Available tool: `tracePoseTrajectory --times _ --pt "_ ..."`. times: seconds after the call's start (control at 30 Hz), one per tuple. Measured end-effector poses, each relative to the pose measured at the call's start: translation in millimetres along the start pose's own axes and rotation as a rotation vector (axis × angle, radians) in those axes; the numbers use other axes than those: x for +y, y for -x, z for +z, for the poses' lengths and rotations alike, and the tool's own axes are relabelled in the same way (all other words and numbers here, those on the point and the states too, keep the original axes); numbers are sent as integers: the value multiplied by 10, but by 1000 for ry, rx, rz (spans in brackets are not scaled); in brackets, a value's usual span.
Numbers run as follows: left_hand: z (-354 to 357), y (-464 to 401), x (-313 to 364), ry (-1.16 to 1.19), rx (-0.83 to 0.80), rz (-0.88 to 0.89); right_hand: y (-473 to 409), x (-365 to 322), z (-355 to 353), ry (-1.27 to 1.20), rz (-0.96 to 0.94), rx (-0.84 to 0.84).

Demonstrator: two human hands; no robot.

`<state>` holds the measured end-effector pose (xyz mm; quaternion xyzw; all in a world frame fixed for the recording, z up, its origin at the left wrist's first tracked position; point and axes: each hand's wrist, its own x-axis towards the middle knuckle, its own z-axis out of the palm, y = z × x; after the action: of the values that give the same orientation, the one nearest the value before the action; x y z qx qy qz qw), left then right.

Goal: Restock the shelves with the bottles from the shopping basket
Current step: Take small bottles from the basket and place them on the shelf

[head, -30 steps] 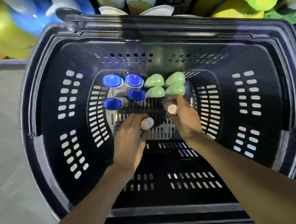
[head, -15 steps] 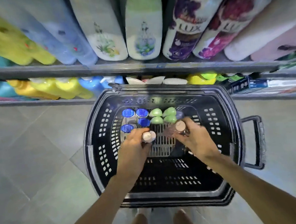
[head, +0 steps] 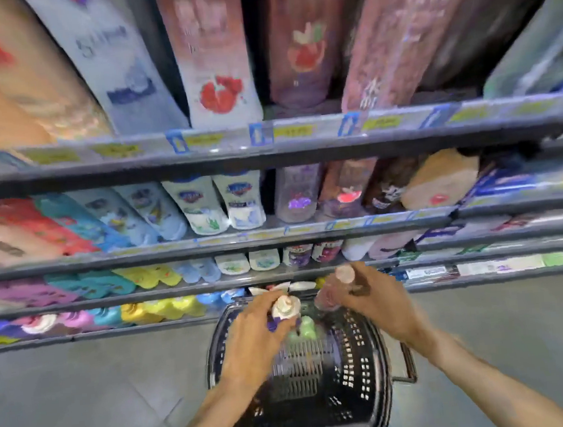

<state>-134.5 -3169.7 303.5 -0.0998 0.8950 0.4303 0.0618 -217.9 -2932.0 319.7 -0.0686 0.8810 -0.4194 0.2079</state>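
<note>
Black plastic shopping basket on floor below shelves. Left grip holding white-capped bottle; right grip holding pink-capped clear bottle, both above basket's far edge.

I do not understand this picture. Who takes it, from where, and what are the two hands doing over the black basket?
No machine here: a person wears a camera on the head, looking forward and down, so you see their own arms. The left hand holds a white-capped bottle; the right hand holds a clear pinkish bottle. Both are above the basket, which stands on the floor and holds green-capped bottles. In front are shelves full of bottles; the picture is blurred.
</note>
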Motion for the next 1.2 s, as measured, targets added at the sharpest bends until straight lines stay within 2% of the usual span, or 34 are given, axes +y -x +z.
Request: tracePoseTrajectory --times 0.27,0.53,0.77,1.2 --pt "-1145 182 1549 50 82 220 702 -1422 -1277 -89 -112 101" --pt "-2110 397 2861 93 120 461 1293 -2472 -2293 -156 -270 181" --pt "-2593 456 3887 166 174 618 1585 -3161 -3158 -156 -444 246" --pt "-3315 330 5850 216 420 958 1740 -4055 -4775 -144 -768 326"
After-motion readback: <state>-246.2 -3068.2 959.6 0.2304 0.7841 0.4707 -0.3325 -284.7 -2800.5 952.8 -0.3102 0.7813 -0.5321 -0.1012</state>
